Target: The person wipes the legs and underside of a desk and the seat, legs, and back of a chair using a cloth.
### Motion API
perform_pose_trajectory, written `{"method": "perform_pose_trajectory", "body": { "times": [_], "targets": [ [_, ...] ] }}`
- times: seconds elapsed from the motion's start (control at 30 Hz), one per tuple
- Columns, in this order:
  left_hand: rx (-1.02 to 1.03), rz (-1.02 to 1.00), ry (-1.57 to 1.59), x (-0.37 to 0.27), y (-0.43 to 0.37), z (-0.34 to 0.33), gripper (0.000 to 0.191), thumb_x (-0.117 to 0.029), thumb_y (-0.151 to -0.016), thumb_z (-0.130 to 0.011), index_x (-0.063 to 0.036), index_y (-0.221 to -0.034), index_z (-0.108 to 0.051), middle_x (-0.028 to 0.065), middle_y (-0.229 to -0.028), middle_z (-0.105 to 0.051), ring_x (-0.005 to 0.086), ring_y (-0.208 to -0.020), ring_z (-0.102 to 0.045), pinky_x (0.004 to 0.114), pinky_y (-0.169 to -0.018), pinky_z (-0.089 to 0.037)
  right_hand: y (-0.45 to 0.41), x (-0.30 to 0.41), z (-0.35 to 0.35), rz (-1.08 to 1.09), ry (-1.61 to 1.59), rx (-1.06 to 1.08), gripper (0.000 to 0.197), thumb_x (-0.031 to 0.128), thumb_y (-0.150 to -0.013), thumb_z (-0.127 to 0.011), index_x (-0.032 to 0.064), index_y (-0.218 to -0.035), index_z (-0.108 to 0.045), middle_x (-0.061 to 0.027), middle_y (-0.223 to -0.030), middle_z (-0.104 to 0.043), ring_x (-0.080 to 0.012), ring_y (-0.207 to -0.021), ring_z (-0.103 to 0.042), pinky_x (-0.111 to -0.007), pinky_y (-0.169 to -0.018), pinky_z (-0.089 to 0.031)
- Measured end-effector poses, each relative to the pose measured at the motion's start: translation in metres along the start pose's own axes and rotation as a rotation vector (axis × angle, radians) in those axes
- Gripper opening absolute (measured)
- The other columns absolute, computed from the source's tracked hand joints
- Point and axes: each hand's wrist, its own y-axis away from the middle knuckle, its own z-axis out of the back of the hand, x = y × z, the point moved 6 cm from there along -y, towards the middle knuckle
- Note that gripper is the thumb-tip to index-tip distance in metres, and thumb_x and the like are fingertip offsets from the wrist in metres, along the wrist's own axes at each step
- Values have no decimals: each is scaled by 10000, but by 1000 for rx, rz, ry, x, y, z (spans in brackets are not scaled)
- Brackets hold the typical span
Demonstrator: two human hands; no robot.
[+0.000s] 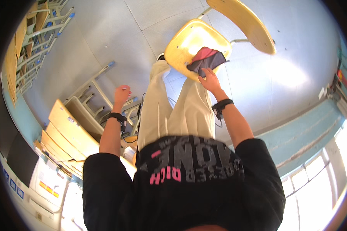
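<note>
In front of me stands a chair with a yellow wooden seat [182, 43] and a curved wooden backrest [248, 26]. A folded red and dark cloth item [208, 59] lies on the near right part of the seat. My right hand [210, 80] is at the near edge of this item, fingers spread over its dark part; whether they grip it I cannot tell. My left hand [122, 93] hangs in the air left of my legs, its fingers curled, away from the chair. Both wrists wear black straps with small devices.
Desks with wooden tops [72, 124] and pale metal legs stand to my left. More stacked furniture with metal legs [43, 52] lines the far left. A light blue wall [303, 130] with windows above it runs along the right. Thin cables hang near my wrists.
</note>
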Motion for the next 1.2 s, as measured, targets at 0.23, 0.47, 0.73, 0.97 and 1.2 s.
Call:
{"method": "perform_pose_trajectory", "body": {
  "times": [0.23, 0.47, 0.73, 0.97, 1.2],
  "targets": [
    [-173, 150, 382, -1, -96, -237, 776, -453, -914, -611, -125, -1511, -241, 116, -1174, -605, 190, -982, -597, 372, -773, -503, -93, -56, -71, 335, 390, -147, 744, 412, -890, -599, 94, -1493, -298, -267, -1535, -213, -440, -1390, -268, -536, -1124, -249],
    [-236, -139, 724, -63, -87, -324, 708, -494, -1005, -370, -155, -1557, -86, 113, -1502, -385, 264, -1346, -401, 437, -1046, -374, -222, 13, -56, 503, 247, -514, 600, 321, -870, -567, 42, -1387, -445, -277, -1407, -398, -430, -1313, -378, -536, -1110, -265],
    [6, 343, 1219, 9, -68, -336, 502, -466, -974, -481, -83, -1286, -569, 74, -1235, -615, 176, -1035, -610, 328, -804, -502, -65, -65, -135, 906, 455, 530, 655, 180, -765, -602, 139, -1404, -464, -181, -1502, -355, -364, -1374, -344, -476, -1122, -286],
    [-27, 145, 878, 65, -92, -317, 312, -322, -957, -547, -86, -1142, -634, 30, -945, -680, 142, -816, -619, 298, -709, -481, -188, -136, 2, 361, 214, -496, 658, 154, -875, -499, -105, -1439, -282, -318, -1492, -280, -465, -1368, -293, -478, -1160, -203],
    [-7, 182, 861, 63, -95, -327, 283, -295, -943, -570, -86, -1122, -632, 29, -938, -683, 124, -814, -628, 286, -700, -475, -229, 96, -135, 926, 247, -443, 495, 297, -792, -585, 9, -1194, -613, -271, -1154, -604, -398, -1095, -565, -535, -1062, -304]
  ]
}}
